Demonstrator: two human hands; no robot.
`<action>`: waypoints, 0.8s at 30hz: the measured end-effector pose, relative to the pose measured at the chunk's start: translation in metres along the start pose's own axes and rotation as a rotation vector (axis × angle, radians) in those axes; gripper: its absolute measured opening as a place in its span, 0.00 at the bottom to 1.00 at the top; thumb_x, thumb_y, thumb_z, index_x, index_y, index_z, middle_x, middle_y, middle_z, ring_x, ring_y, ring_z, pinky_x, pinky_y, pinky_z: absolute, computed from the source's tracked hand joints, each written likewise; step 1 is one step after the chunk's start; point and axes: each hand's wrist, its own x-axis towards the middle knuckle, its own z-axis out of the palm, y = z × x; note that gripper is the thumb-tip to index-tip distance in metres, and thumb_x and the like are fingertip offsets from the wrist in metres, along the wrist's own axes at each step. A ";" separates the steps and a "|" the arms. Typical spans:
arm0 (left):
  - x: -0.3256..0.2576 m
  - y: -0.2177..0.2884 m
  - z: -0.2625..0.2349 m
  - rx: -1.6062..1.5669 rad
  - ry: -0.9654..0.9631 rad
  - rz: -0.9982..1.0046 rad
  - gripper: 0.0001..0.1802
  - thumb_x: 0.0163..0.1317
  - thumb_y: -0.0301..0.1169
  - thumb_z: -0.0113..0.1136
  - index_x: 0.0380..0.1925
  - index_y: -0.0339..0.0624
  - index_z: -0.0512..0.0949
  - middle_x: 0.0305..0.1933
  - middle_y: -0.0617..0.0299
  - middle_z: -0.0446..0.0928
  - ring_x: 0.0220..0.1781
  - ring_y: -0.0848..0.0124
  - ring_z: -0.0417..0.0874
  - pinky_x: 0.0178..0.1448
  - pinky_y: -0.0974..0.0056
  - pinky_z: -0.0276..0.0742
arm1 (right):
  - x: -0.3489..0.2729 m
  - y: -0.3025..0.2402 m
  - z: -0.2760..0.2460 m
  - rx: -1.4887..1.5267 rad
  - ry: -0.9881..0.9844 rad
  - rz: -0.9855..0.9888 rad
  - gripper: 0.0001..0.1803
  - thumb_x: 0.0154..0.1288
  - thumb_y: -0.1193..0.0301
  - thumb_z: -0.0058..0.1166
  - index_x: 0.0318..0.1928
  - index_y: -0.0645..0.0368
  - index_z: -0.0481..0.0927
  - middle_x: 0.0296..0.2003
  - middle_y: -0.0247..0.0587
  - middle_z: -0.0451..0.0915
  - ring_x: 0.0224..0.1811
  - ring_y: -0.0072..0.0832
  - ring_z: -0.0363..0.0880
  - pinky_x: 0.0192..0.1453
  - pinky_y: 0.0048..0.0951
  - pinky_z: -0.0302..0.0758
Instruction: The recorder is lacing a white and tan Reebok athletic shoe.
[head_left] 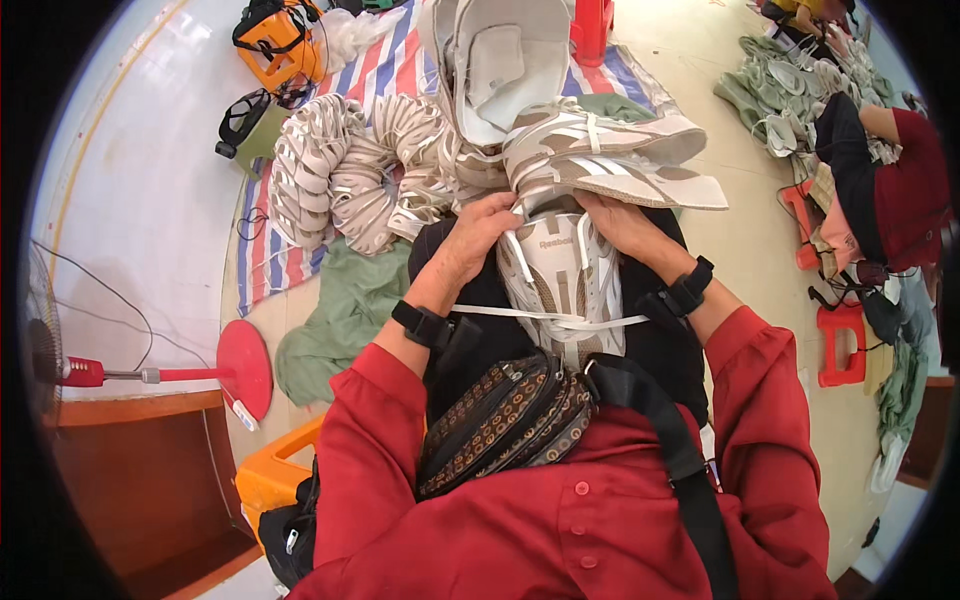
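While the person sat with a beige and white shoe (553,272) between the thighs, both hands were at its far end, apart from each other. The left hand (481,238) was closed on the left edge of the opening and the right hand (622,226) on the right edge; several fingers were hidden, so their exact grip was hard to make out. The shoe's toe pointed toward the body, and a white lace (575,322) lay crosswise over it and the black trousers (665,355). Just beyond the hands was a stack of similar shoes (610,140), with what looked like a pale open bin (547,45) behind it. More shoes (300,175) were packed in curving rows on a striped sheet (262,282) to the left. Near them a green cloth (335,325) lay heaped beside a fan's round red base (247,370). A patterned waist bag (510,420) rested against the red shirt (450,540), and a black strap (690,290) circled each wrist. At the far right, a co-worker's red sleeve (912,190) showed near another pile of shoes (785,80).
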 end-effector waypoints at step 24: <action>0.010 -0.012 0.012 -0.165 0.102 -0.145 0.18 0.63 0.37 0.58 0.48 0.36 0.76 0.46 0.58 0.80 0.48 0.68 0.79 0.54 0.64 0.75 | -0.064 -0.047 -0.006 -0.065 0.114 0.009 0.38 0.64 0.55 0.54 0.67 0.65 0.59 0.62 0.65 0.65 0.67 0.54 0.63 0.69 0.44 0.62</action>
